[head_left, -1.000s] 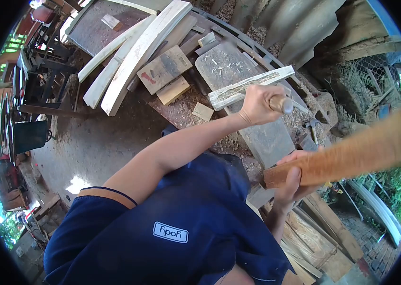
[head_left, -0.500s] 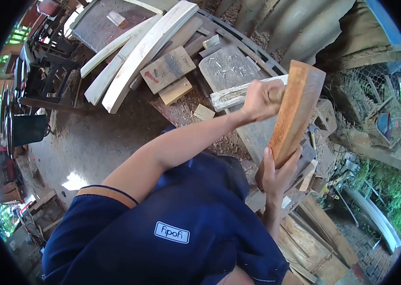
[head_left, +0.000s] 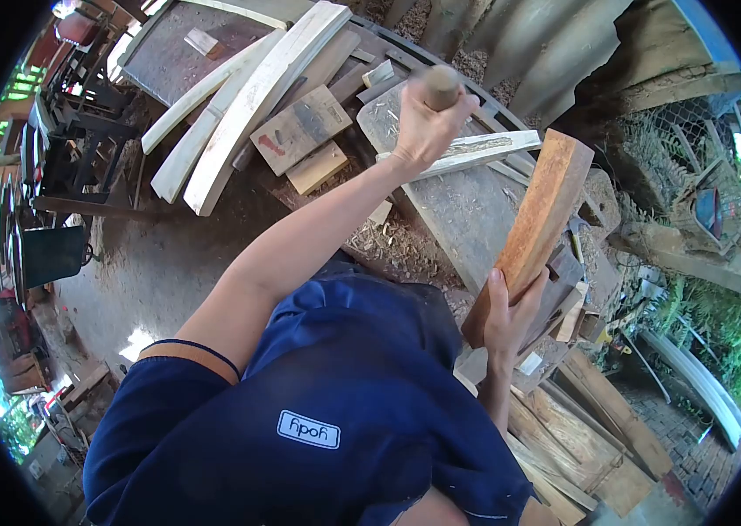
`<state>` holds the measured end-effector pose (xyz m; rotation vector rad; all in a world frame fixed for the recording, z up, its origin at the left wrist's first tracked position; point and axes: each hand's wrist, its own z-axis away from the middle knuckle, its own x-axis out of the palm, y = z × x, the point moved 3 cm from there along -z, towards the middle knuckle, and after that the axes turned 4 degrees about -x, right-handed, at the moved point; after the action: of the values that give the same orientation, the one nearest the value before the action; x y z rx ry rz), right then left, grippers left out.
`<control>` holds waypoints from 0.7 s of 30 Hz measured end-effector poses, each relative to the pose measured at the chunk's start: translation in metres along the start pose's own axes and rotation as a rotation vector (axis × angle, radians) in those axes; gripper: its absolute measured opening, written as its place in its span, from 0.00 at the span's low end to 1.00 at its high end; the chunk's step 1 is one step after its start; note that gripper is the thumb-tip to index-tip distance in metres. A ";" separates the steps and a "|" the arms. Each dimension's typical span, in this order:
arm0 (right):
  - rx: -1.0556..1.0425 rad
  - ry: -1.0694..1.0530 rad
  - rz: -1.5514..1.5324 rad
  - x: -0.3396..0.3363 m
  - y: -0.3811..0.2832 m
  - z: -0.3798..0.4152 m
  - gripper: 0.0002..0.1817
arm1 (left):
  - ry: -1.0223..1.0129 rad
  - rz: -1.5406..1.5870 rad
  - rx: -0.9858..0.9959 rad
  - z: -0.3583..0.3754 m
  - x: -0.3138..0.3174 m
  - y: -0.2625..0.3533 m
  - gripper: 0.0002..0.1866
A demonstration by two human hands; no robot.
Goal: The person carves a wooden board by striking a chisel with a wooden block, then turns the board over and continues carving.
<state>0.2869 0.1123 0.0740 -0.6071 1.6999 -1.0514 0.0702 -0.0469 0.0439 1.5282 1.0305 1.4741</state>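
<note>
My left hand (head_left: 427,118) is clenched around the round wooden handle of a chisel (head_left: 439,86), and it has risen since a moment ago: half a second back it sat low against the pale carved strip, and now it is lifted toward twelve o'clock, with the handle's blunt end pointing up and the blade hidden behind my fist. My right hand (head_left: 511,320) grips the lower end of a thick reddish-brown wooden mallet block (head_left: 533,228), which a second ago swung out flat toward three o'clock and now stands nearly upright, leaning slightly toward one o'clock. I judge the striking has paused and the tool is being repositioned. The pale carved strip (head_left: 484,147) lies across the grey workbench slab (head_left: 467,215), just beside my left wrist, running from ten o'clock to two o'clock; it is whitish, narrow and long, with a shallow rough groove cut along its face. Wood chips (head_left: 388,245) are scattered on the bench near my forearm. At eleven o'clock, long curved pale planks (head_left: 248,105) rest beside a flat marked board (head_left: 299,130).
</note>
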 end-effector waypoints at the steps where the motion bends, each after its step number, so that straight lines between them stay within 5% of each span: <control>1: 0.002 0.005 -0.004 -0.001 0.000 0.000 0.30 | -0.024 -0.096 0.033 0.003 0.002 0.001 0.08; 3: 0.007 0.013 -0.007 -0.002 0.001 0.001 0.29 | -0.055 -0.154 -0.053 0.010 0.003 -0.002 0.09; 15: -0.132 0.133 -0.051 -0.018 -0.025 -0.007 0.33 | -0.440 -0.472 0.292 0.049 0.024 -0.029 0.09; 17: -0.222 0.092 -0.449 -0.017 -0.039 -0.004 0.34 | -0.435 -0.484 0.294 0.053 0.026 -0.035 0.10; 19: -0.269 0.007 -0.318 -0.012 -0.037 -0.006 0.36 | -0.410 -0.535 0.330 0.055 0.026 -0.037 0.11; 21: -0.179 -0.138 0.096 0.004 -0.037 -0.012 0.27 | -0.349 -0.519 0.392 0.058 0.032 -0.038 0.10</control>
<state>0.2709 0.0948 0.1053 -0.6892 1.6946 -0.7778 0.1270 -0.0021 0.0190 1.5469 1.4157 0.6473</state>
